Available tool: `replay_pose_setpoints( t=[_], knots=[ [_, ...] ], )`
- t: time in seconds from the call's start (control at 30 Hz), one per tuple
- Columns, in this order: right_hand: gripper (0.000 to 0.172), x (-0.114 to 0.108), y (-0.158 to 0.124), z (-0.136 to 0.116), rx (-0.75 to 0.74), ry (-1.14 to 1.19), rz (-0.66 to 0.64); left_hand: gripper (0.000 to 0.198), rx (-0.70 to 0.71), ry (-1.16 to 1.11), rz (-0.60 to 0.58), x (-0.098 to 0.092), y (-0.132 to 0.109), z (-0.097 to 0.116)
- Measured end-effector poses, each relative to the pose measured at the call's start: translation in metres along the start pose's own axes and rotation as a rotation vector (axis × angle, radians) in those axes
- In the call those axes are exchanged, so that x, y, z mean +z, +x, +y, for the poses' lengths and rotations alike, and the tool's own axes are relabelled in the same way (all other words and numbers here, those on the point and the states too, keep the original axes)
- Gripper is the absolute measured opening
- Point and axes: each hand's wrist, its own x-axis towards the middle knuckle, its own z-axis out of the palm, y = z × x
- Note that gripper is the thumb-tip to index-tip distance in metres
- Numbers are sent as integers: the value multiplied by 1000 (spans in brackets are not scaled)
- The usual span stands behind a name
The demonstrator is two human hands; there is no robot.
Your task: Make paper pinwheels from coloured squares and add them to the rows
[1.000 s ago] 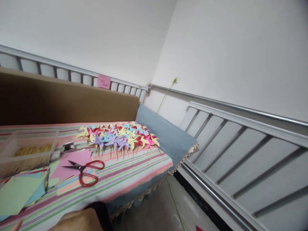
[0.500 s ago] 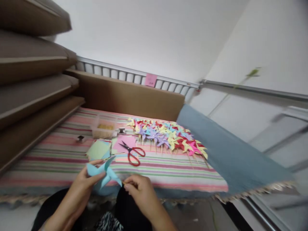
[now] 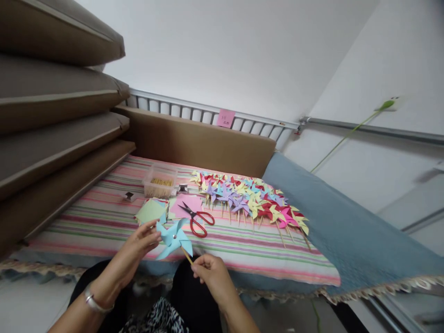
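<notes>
A light-blue paper pinwheel (image 3: 174, 237) on a thin wooden stick faces upward over the front of the table, a round pin at its centre. My right hand (image 3: 210, 273) pinches the lower part of the stick. Beside the left blade is my left hand (image 3: 144, 240), its fingers apart and the tips at the blade's edge; whether they touch it I cannot tell. Red-handled scissors (image 3: 197, 221) lie just beyond the pinwheel, their blades over pink paper sheets (image 3: 180, 203). Left of those is a stack of pale green and blue sheets (image 3: 150, 211).
Many finished pinwheels (image 3: 249, 196) in several colours lie in rows at the right. Behind the paper stands a clear plastic box (image 3: 160, 182) of small golden pieces. Brown cushions (image 3: 58, 88) are piled at the left, and a brown board (image 3: 194, 138) closes the back.
My left hand has come off its grip on the blue pinwheel and shifted slightly left. The pinwheel has turned its face up, showing its pin and stick, still in my right hand.
</notes>
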Motion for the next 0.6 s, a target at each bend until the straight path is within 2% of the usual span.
replay_pose_setpoints(
  t=[0.07, 0.13, 0.2, 0.3, 0.4, 0.6],
  knots=[
    [13, -4, -4, -2, 7, 4, -6, 68, 113, 96, -26, -9, 7, -1],
    [14, -6, -8, -6, 9, 3, 0, 63, 234, 239, -110, -17, 14, -3],
    [14, -7, -12, -9, 16, 0, 5, 49, 350, 400, -182, -22, 19, -4],
    [14, -7, -16, -14, 34, 3, 4, 25, 482, 580, -209, -23, 22, -6],
    [14, -7, -19, -18, 42, 23, 4, 10, 497, 638, -215, -18, 24, -7],
    [11, -4, -22, -21, 37, 50, 15, 8, 471, 618, -208, -11, 21, -10]
  ],
)
